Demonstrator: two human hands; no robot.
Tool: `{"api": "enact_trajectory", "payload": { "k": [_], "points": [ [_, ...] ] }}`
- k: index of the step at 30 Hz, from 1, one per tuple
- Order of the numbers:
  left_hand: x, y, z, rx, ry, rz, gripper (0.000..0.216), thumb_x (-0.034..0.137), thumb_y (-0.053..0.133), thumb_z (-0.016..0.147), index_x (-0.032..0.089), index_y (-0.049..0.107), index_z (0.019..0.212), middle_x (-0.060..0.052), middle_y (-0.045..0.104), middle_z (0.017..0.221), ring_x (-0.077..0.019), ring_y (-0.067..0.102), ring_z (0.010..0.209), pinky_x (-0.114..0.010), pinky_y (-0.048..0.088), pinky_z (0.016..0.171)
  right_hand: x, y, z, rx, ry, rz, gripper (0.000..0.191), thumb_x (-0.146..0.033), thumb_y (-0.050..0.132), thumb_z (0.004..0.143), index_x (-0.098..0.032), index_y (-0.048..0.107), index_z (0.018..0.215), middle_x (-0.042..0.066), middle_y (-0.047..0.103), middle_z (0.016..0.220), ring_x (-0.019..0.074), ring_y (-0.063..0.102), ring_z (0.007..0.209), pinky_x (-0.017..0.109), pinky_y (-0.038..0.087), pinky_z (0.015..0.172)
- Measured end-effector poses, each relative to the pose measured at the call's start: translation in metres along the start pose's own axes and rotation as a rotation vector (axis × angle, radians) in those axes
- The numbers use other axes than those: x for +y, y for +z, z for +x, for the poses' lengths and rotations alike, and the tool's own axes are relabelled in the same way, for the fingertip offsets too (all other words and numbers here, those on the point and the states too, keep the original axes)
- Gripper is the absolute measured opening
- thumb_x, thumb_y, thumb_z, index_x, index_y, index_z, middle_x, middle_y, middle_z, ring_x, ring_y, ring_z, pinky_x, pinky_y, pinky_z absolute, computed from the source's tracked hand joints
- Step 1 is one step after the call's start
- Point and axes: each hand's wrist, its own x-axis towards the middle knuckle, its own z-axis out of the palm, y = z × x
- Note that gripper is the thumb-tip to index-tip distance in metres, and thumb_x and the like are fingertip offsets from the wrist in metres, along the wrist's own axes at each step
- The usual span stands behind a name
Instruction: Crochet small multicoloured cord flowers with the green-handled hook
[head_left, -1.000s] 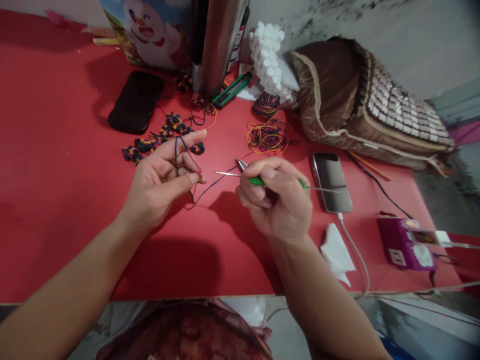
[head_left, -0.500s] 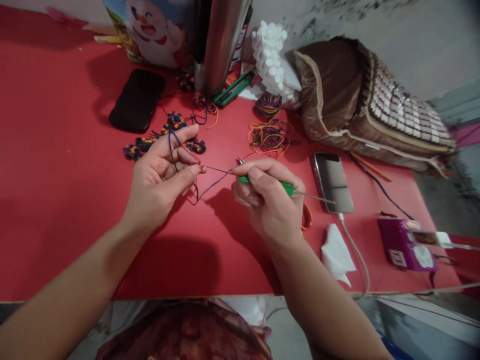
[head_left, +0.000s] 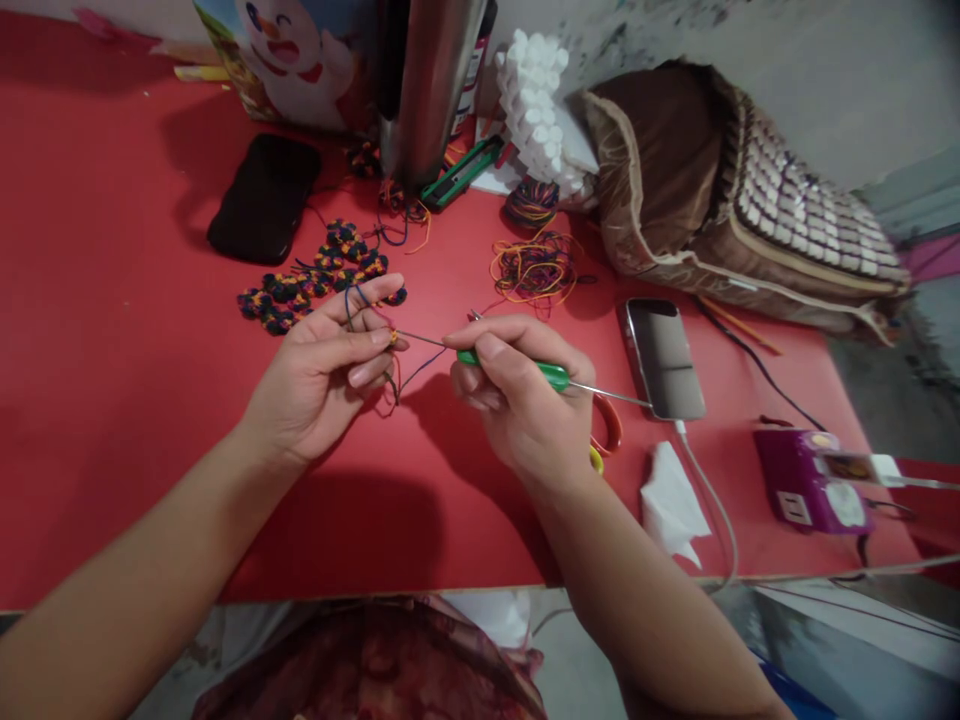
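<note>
My left hand pinches a small piece of multicoloured yarn work between thumb and fingers. Dark blue yarn loops around its raised index finger, and a strand hangs below. In my right hand is a green-handled crochet hook, held like a pen. Its thin tip reaches the yarn work at the left fingertips; the other metal end points right, toward a phone. Crocheted pieces in dark blue, orange and pink lie behind my left hand. Partly hidden under my right hand are orange-handled scissors.
Loose yarn and a small yarn ball lie beyond my hands. A black phone, a metal flask and a green cutter stand around them. Rightward are a charging phone, tissue, purple power box and brown cushion.
The hook tip has moved left to meet the yarn work. My left thumb and fingers have shifted their pinch, and the index finger has lowered slightly. The view has shifted a little.
</note>
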Motion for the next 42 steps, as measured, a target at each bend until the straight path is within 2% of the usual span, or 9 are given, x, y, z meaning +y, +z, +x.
{"api": "enact_trajectory", "payload": {
  "k": [5,12,15,29,35,42],
  "points": [
    [-0.001,-0.002,0.000,-0.014,0.008,0.027,0.041,-0.001,0.090,0.076,0.016,0.081,0.113,0.003,0.074,0.077,-0.0025,0.047,0.047,-0.014,0.046,0.043,0.000,0.000,0.000,-0.012,-0.005,0.029,0.014,-0.033,0.083,0.100,-0.023,0.090,0.094,-0.003,0.060,0.063,0.0087,0.042,0.053,0.025,0.034,0.050],
    [-0.004,0.003,-0.004,0.037,0.125,0.137,0.046,0.002,0.092,0.079,0.019,0.081,0.121,0.004,0.075,0.079,-0.0044,0.051,0.050,-0.016,0.045,0.045,0.001,-0.001,0.000,0.007,-0.005,-0.014,0.016,-0.038,0.086,0.099,-0.023,0.091,0.095,-0.003,0.058,0.063,0.0117,0.048,0.057,0.026,0.036,0.050],
    [-0.005,0.005,-0.005,0.033,0.167,0.161,0.047,0.003,0.092,0.080,0.022,0.081,0.121,0.005,0.073,0.079,-0.0054,0.051,0.050,-0.018,0.046,0.043,0.001,-0.002,0.000,0.003,-0.009,-0.017,0.017,-0.039,0.086,0.100,-0.024,0.090,0.096,-0.003,0.057,0.064,0.0115,0.046,0.057,0.027,0.036,0.051],
    [-0.005,0.009,-0.007,0.074,0.198,0.196,0.043,0.004,0.089,0.080,0.022,0.083,0.119,0.003,0.071,0.079,-0.0083,0.051,0.052,-0.022,0.043,0.042,0.002,0.000,-0.002,0.003,-0.013,-0.010,0.015,-0.038,0.086,0.100,-0.024,0.091,0.095,-0.003,0.058,0.062,0.0115,0.047,0.055,0.027,0.036,0.050],
    [-0.010,0.006,-0.009,0.113,0.313,0.308,0.045,0.009,0.091,0.084,0.028,0.086,0.124,0.003,0.071,0.080,-0.0115,0.057,0.056,-0.026,0.053,0.049,0.004,-0.001,-0.003,-0.008,-0.074,0.009,0.012,-0.033,0.084,0.103,-0.026,0.092,0.099,-0.003,0.060,0.065,0.0102,0.048,0.056,0.026,0.038,0.052],
    [-0.014,-0.003,-0.005,0.118,0.423,0.471,0.047,0.013,0.091,0.086,0.032,0.087,0.128,0.000,0.071,0.084,-0.0139,0.059,0.059,-0.028,0.055,0.048,0.004,-0.002,0.000,-0.025,-0.092,0.019,0.013,-0.033,0.082,0.104,-0.026,0.092,0.099,-0.004,0.059,0.063,0.0091,0.046,0.054,0.024,0.037,0.050]
  ]
}}
